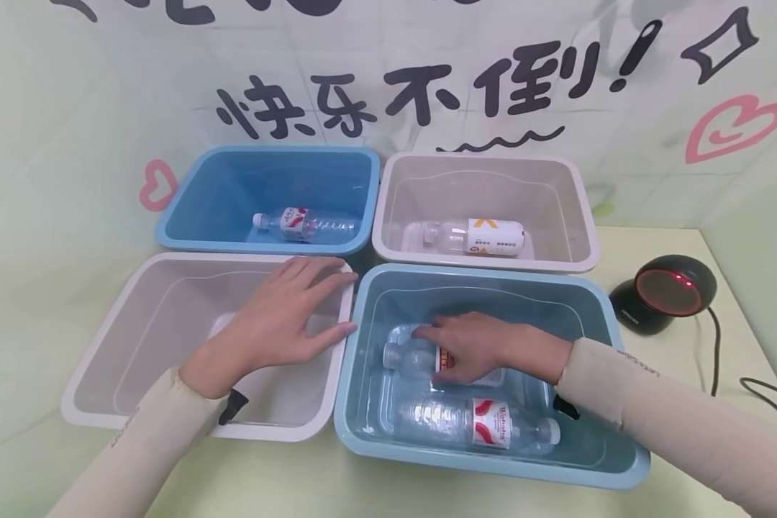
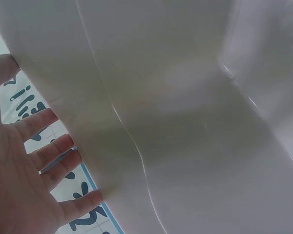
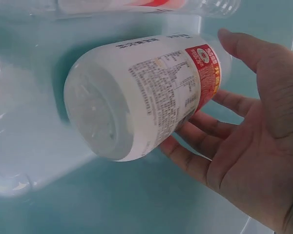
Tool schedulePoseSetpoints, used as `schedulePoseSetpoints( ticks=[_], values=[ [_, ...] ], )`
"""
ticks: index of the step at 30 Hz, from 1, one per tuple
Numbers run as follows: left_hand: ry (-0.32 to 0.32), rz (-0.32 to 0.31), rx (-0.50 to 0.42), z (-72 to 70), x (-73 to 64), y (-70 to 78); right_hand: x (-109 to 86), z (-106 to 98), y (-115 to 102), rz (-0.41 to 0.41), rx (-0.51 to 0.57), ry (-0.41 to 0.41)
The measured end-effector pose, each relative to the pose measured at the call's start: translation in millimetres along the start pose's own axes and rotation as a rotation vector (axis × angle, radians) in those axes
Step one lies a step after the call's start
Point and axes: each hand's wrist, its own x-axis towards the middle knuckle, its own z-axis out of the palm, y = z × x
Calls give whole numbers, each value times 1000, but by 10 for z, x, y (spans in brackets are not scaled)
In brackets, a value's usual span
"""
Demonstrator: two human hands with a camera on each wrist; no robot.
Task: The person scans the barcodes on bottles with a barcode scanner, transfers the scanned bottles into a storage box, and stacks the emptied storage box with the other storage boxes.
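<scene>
The right hand (image 1: 469, 345) curls its fingers round the bottle (image 3: 151, 92) in the 4 o'clock bin (image 1: 492, 466); a 2nd bottle (image 1: 453, 419) lies near it at 6 o'clock. The left hand (image 1: 268, 324), fingers spread, touches the 8 o'clock bin (image 1: 168, 316) at its 2 o'clock corner.

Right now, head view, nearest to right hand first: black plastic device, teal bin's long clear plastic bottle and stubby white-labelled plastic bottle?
1. Stubby white-labelled bottle: at the right hand.
2. Long clear bottle: near side, teal bin.
3. Black device: outside, to the right.
</scene>
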Motion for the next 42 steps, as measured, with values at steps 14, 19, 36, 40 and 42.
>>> schedulePoseSetpoints(
  ticks=[14, 19, 36, 40, 42],
  values=[
    [21, 27, 11, -5, 10, 2, 58, -63, 36, 50, -9, -62],
    [28, 39, 5, -15, -7, 1, 74, -113, 51, 45, -29, -63],
    [31, 45, -1, -7, -20, -19, 134, -280, 134, -11, -3, -130],
    [29, 48, -6, -7, -22, -24, 162, -332, 146, -23, 0, -130],
    [25, 47, -10, -11, -22, -25, 171, -341, 147, -20, 6, -126]
  ],
)
